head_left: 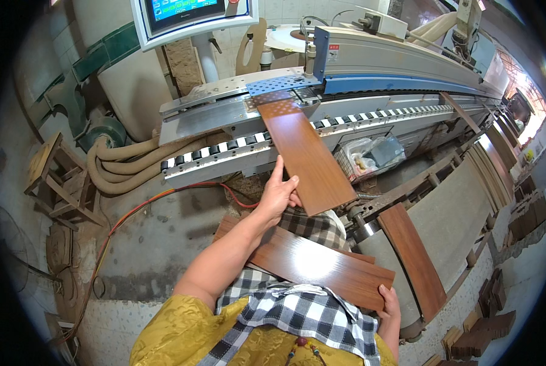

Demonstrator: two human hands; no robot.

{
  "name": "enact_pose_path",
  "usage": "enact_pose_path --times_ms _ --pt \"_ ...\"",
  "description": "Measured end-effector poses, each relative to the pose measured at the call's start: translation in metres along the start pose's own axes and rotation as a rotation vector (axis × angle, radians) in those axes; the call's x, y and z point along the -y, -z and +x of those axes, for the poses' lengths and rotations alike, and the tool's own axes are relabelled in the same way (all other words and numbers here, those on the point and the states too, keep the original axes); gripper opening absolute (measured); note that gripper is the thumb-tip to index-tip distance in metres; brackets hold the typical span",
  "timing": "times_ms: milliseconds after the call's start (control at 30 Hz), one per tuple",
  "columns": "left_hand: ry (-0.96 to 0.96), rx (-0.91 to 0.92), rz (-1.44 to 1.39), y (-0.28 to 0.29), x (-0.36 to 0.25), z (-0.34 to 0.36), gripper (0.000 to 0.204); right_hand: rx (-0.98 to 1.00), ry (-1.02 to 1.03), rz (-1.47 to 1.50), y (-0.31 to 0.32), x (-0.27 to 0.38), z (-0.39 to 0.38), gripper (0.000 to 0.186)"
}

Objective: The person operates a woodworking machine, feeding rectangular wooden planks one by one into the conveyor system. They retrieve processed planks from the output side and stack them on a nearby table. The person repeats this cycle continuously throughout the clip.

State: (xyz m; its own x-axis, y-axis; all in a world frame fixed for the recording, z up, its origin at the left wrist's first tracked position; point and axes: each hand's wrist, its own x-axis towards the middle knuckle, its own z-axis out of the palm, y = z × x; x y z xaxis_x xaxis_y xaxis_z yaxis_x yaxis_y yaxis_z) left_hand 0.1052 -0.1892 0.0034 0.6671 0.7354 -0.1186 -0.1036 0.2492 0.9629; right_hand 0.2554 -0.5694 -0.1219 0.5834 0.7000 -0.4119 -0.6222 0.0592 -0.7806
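A long reddish-brown wooden board [307, 160] lies across the roller rail, its far end at the machine's metal infeed table. My left hand [277, 194] grips this board's left edge near the close end. The thumb rests on the top face, the index finger stretches along the side, and the other fingers are curled. On my lap lies a second glossy wooden board [321, 268], with more boards partly hidden beneath it. Around its right end my right hand [390, 301] is closed, thumb on top and fingers mostly hidden.
A conveyor belt [444, 213] runs at my right, carrying another wooden board [412, 262]. Beyond the roller rail [224, 146] stands the long machine [401, 61] with a screen [184, 13]. A wire basket [370, 157] hangs below the rail. Hoses [111, 165] and a stool [59, 177] are at left.
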Motion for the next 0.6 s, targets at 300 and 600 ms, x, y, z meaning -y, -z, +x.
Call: enact_pose_path --times_ms 300,600 --pt "0.014 0.074 -0.020 -0.068 0.025 0.062 0.073 -0.003 0.055 0.022 0.011 -0.003 -0.010 0.053" --pt "0.103 0.152 0.051 -0.116 0.002 0.078 0.073 -0.047 0.143 0.058 0.006 -0.003 -0.017 0.052"
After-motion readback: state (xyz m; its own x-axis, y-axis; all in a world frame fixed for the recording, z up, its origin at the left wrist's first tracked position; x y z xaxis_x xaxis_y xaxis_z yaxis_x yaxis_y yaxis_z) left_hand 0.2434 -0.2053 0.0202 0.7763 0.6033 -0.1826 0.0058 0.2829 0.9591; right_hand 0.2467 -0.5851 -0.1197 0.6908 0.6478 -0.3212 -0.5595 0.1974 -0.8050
